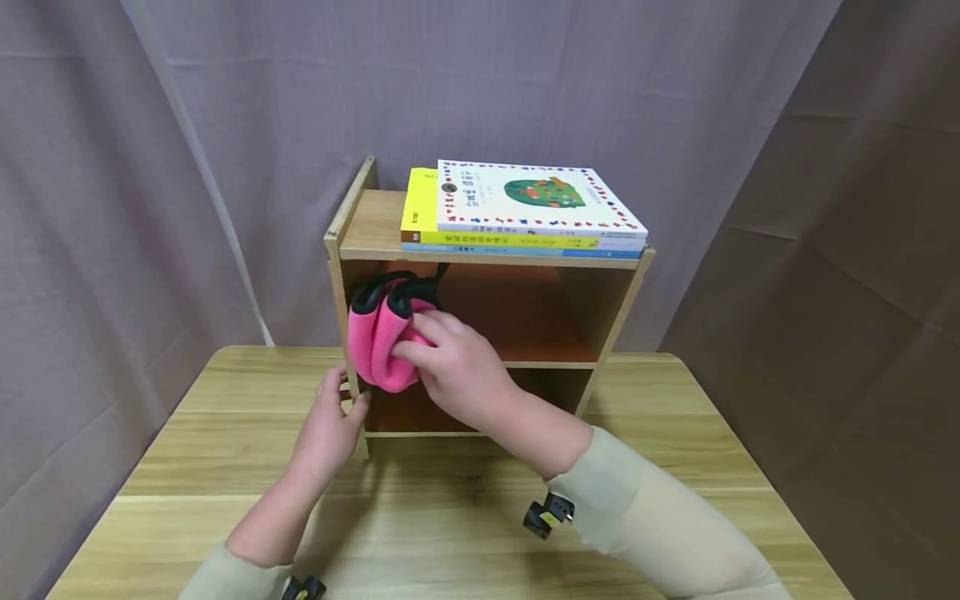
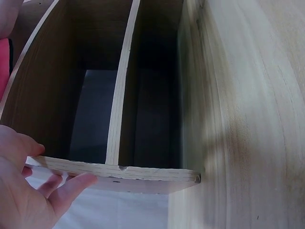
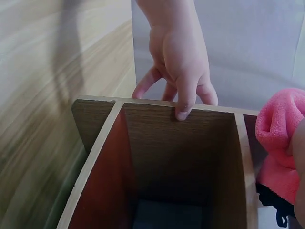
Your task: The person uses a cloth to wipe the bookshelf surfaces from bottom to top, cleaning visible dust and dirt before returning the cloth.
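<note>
A small wooden bookshelf (image 1: pixel 615 321) stands on the table. In the head view my right hand (image 1: pixel 461 367) holds a folded pink fleecy cloth (image 1: pixel 382 346) with black trim and a black loop, at the left side of the upper compartment. Part of the cloth (image 3: pixel 281 133) also shows at the right edge of the right wrist view. My left hand (image 1: pixel 330 425) grips the front edge of the bookshelf's left side panel. In the left wrist view that hand (image 2: pixel 26 186) has its thumb and fingers on opposite faces of the panel.
Several picture books (image 1: pixel 540 200) lie stacked on top of the bookshelf, the uppermost white with a colourful border. The wooden table (image 1: pixel 450 533) extends around the bookshelf. Grey curtains (image 1: pixel 480 83) hang behind and at both sides.
</note>
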The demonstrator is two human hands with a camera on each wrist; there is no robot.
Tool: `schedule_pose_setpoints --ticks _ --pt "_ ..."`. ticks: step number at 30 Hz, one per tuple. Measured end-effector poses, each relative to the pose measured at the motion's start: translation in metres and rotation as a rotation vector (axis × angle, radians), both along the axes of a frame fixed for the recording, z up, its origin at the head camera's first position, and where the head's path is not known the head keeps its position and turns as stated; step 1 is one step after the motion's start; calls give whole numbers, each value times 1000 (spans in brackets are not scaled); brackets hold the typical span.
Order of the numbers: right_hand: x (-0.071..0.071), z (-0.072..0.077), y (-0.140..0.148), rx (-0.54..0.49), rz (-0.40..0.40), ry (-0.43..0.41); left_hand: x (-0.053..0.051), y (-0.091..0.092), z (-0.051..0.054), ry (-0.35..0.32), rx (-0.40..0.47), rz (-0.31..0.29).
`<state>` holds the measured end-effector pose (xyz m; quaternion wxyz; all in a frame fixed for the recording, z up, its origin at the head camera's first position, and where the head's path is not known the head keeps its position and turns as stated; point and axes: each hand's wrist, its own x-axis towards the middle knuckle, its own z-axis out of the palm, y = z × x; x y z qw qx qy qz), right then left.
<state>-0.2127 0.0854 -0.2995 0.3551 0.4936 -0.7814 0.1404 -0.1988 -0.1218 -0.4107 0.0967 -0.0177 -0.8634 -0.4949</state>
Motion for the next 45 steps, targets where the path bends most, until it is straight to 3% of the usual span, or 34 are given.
schedule_pose_setpoints --ticks 7,12,20,24,32,39,45 --pt "11 12 11 21 21 4 -4 4 -2 16 -5 -13" --pt "26 28 17 52 34 55 -4 6 -2 22 -15 -19" --pt "57 62 24 21 106 77 -3 7 -2 22 -21 -23" --pt "66 80 25 -16 145 82 -4 7 -1 3 -17 -29" --pt "80 123 22 -83 231 190 -5 10 -2 19 13 -27" --pt "75 161 19 -115 261 277 -4 13 -1 6 23 -20" --pt "49 186 13 -90 152 313 -5 12 1 -2 2 -9"
